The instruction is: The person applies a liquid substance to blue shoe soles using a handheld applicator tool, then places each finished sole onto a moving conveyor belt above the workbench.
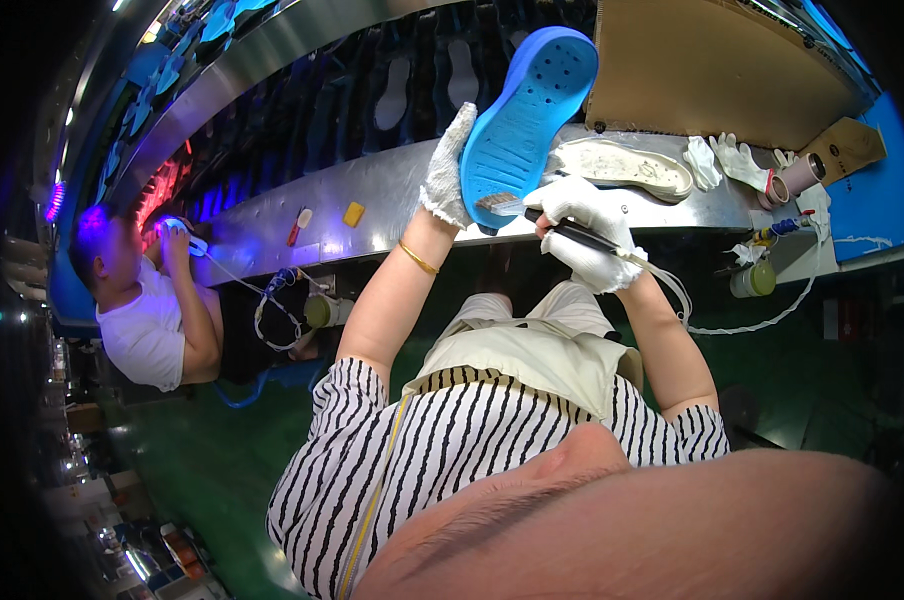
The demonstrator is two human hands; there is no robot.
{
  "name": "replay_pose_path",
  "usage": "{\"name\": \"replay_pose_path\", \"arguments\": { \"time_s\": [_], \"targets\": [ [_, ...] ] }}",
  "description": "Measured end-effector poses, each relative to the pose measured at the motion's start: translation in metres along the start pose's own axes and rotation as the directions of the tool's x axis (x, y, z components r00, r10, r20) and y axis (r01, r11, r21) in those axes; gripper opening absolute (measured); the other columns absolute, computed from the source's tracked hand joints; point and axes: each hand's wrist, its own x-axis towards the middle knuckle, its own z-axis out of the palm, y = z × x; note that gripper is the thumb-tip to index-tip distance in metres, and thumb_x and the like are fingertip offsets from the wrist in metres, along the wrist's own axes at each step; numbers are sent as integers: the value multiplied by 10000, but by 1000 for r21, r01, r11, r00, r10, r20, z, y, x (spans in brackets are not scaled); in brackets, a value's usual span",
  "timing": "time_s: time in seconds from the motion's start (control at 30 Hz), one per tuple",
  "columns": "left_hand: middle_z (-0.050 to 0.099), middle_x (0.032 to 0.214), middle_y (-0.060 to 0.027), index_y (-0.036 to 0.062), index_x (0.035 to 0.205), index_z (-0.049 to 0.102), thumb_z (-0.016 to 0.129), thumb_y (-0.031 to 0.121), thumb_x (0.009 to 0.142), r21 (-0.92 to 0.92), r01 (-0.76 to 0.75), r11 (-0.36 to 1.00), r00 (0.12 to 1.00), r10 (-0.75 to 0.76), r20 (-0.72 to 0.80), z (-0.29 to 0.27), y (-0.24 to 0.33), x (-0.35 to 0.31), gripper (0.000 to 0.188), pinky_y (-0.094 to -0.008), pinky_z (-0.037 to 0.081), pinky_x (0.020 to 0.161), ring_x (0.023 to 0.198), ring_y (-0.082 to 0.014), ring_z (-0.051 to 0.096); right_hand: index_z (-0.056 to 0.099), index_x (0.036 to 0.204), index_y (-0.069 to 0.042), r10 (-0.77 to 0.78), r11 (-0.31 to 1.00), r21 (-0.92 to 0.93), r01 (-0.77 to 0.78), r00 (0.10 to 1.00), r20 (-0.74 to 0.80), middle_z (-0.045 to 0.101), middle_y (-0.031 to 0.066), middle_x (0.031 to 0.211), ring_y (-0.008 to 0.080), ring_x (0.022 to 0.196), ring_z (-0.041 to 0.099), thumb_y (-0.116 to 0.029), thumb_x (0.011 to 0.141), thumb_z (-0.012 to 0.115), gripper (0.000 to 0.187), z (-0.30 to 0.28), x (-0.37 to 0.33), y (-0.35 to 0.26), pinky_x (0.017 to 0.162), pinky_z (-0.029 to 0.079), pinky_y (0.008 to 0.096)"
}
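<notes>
A blue shoe sole [525, 125] is held up in front of me, its ridged and pitted inner face toward me. My left hand [450, 170], in a white knit glove, grips its left edge near the lower end. In my gloved right hand [590, 232] is a flat brush [582, 236] with a dark handle. Its bristles lie at the lower end of the sole. A pale cord or tube runs from beside the right hand. Behind that hand, a cream sole [627, 168] rests on the metal bench edge [362, 190].
White gloves [737, 165] and brownish cups [800, 175] lie at the right, below a large cardboard sheet [712, 75]. Dark racks holding soles stand beyond the bench. A yellow block [353, 214] and a red-handled brush [298, 228] lie left. A co-worker [152, 310] sits at far left.
</notes>
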Motion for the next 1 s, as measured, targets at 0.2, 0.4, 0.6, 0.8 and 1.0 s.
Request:
{"name": "replay_pose_path", "arguments": {
  "time_s": [0.2,0.4,0.6,0.8,1.0],
  "targets": [
    [659,1113,-210,-25,1249,564,509,490,969,424,164,891,892,50,-450,-4,10,8,588,-371,610,751,905,-268,702,643,890,-49,198,975,80,-208,973,117,662,56,888,138,799,629,-4,726,687,176,5,4,6,751,531,281],
    [700,968,-146,9,1128,657,573,503,935,506,416,755,815,-63,-576,-8,4,11,536,-312,606,630,770,-198,702,633,830,-52,354,903,135,-408,884,306,660,39,864,120,819,616,-19,689,661,147,-23,16,-3,772,519,275],
    [706,978,-140,29,1076,676,614,486,917,513,426,745,833,-102,-544,0,1,15,487,-326,601,685,811,-213,701,645,856,-53,251,959,74,-272,943,217,668,25,898,123,835,624,-10,727,666,138,-23,17,0,798,510,258],
    [702,989,-133,51,1098,670,598,508,919,555,516,653,781,-93,-617,11,0,9,495,-315,596,696,803,-214,697,638,837,-70,543,840,-152,-521,808,228,658,22,876,133,833,618,-28,691,670,155,-48,16,-11,791,520,284],
    [625,1181,-192,45,1367,472,467,568,958,405,367,837,882,-174,-438,1,-15,4,664,-466,583,826,959,-304,675,675,933,-34,444,863,209,-459,888,120,686,55,976,123,888,648,-70,805,741,148,-37,8,1,806,531,282]
  ]
}}
